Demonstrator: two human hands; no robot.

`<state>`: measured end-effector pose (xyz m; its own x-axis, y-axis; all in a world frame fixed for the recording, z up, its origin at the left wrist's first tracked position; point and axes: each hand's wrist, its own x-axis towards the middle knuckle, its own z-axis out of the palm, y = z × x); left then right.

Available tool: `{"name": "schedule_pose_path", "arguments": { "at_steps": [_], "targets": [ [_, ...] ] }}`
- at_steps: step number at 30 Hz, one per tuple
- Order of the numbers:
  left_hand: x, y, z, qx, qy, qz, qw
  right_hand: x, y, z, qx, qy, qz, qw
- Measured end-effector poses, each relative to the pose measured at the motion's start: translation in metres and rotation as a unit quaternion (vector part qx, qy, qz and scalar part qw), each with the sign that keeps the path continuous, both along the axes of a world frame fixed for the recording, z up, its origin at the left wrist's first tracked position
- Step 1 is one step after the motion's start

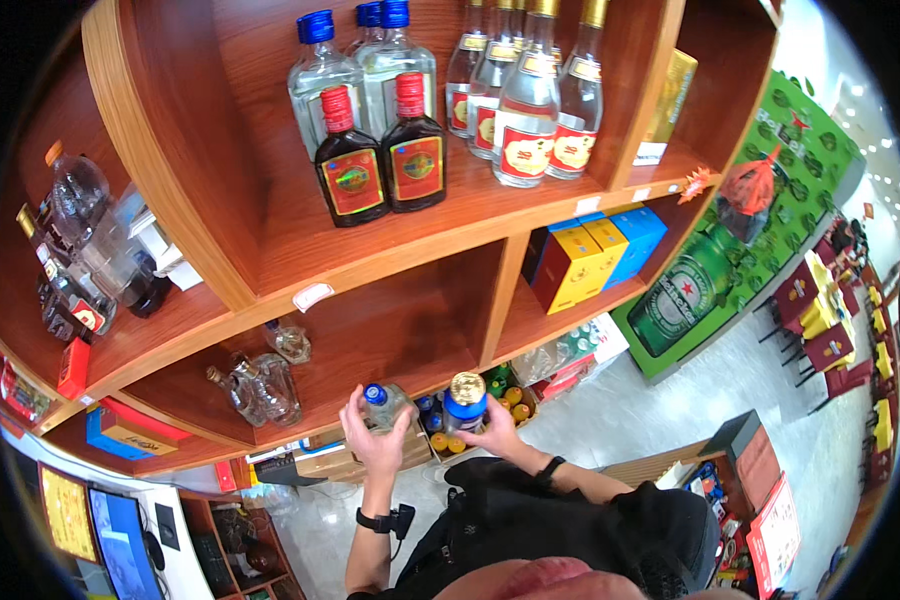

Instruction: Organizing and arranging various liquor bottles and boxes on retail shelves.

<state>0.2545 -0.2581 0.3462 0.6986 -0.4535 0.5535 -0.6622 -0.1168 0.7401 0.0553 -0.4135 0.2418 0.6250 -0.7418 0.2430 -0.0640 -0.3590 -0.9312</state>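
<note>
My left hand (375, 435) grips a clear glass bottle (387, 411) with a blue cap, held in front of the lower shelf's edge. A little to its right, my right hand (499, 431) is closed around a blue container with a gold lid (466, 401). Behind both hands runs the lower wooden shelf (390, 330). Several clear glass bottles (266, 382) are grouped at its left end, some of them tilted or lying. Below the right hand, a carton of bottles with yellow and blue caps (511, 395) is partly hidden.
The upper shelf (270, 255) bears clear liquor bottles (529, 112) and dark red-capped bottles (382, 169). Yellow and blue boxes (581, 255) fill a side compartment. A green Heineken display (682, 300) stands right. Behind me is a cluttered counter (735, 480); monitors (124, 540) are lower left.
</note>
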Motion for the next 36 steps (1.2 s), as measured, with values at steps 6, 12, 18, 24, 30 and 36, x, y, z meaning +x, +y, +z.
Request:
{"name": "schedule_pose_path", "arguments": {
  "at_steps": [6, 12, 18, 24, 30, 36],
  "targets": [
    [-0.081, -0.033, -0.005, -0.166, 0.129, -0.130, 0.969, -0.103, -0.023, 0.059, 0.044, -0.096, -0.133, 0.985],
    [-0.143, -0.084, 0.025, -0.289, 0.103, -0.276, 0.911, -0.206, -0.096, 0.144, -0.096, -0.131, -0.228, 0.960],
    [-0.206, -0.162, 0.102, -0.284, 0.086, -0.294, 0.908, -0.292, -0.191, 0.227, -0.204, -0.135, -0.264, 0.933],
    [-0.299, -0.303, 0.218, -0.369, 0.038, -0.345, 0.862, -0.341, -0.345, 0.315, -0.214, -0.307, -0.157, 0.914],
    [-0.359, -0.459, 0.324, -0.348, -0.051, -0.341, 0.872, -0.350, -0.471, 0.409, -0.261, -0.277, -0.076, 0.922],
    [-0.355, -0.578, 0.364, -0.303, -0.119, -0.301, 0.896, -0.315, -0.557, 0.439, -0.270, -0.201, -0.127, 0.933]
  ]
}}
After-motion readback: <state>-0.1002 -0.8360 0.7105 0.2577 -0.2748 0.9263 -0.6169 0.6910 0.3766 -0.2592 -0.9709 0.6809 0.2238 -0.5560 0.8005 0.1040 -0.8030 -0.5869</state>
